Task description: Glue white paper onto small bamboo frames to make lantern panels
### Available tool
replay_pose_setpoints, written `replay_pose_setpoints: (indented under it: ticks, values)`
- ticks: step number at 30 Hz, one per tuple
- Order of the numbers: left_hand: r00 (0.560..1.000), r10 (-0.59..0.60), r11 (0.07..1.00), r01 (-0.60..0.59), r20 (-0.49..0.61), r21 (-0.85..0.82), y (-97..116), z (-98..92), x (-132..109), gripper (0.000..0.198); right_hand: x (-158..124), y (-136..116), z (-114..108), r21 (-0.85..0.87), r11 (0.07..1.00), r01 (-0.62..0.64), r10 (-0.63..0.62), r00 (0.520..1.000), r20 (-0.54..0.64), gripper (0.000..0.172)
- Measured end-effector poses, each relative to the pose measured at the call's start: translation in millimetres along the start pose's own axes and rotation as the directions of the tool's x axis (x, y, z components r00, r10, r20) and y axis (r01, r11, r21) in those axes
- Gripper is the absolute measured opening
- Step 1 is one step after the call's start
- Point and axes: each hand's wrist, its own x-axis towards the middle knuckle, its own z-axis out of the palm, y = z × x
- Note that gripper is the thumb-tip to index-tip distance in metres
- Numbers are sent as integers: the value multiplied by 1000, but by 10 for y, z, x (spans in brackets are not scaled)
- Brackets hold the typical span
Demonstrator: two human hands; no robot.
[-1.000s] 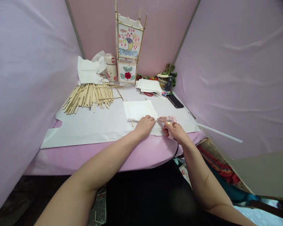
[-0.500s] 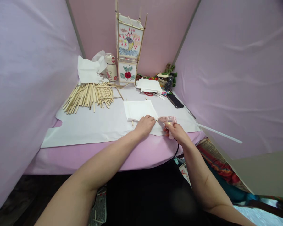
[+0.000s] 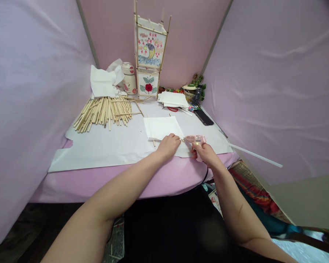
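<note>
The white paper sheet [image 3: 163, 127] lies flat near the tabletop's [image 3: 109, 151] near edge, stick ends poking out beneath it. My left hand [image 3: 168, 146] rests at its near right corner; whether it pinches, I can't tell. My right hand [image 3: 205, 152] grips the pink glue gun [image 3: 196, 139]. Its nozzle has barely shifted right, so work stays at this corner. Open room runs left toward the stick pile [image 3: 104, 112]; the phone [image 3: 203, 117] bounds the far right.
</note>
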Motion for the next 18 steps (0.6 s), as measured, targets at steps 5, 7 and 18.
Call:
replay_pose_setpoints:
  ticks: [5,7,18]
  values:
    - [999,-7,1000,6,-36,-19,10,-2,9,23,-48,-78,-2,43,999,6,-6,1000,-8,30]
    - [998,-21,999,20,-54,-25,0,-58,-7,26,-75,-125,-7,51,999,16,-15,1000,-16,28]
    - [956,-285,956,277,-66,-99,-751,-521,-624,36,-77,-105,87,-48,997,61,-59,998,33,32]
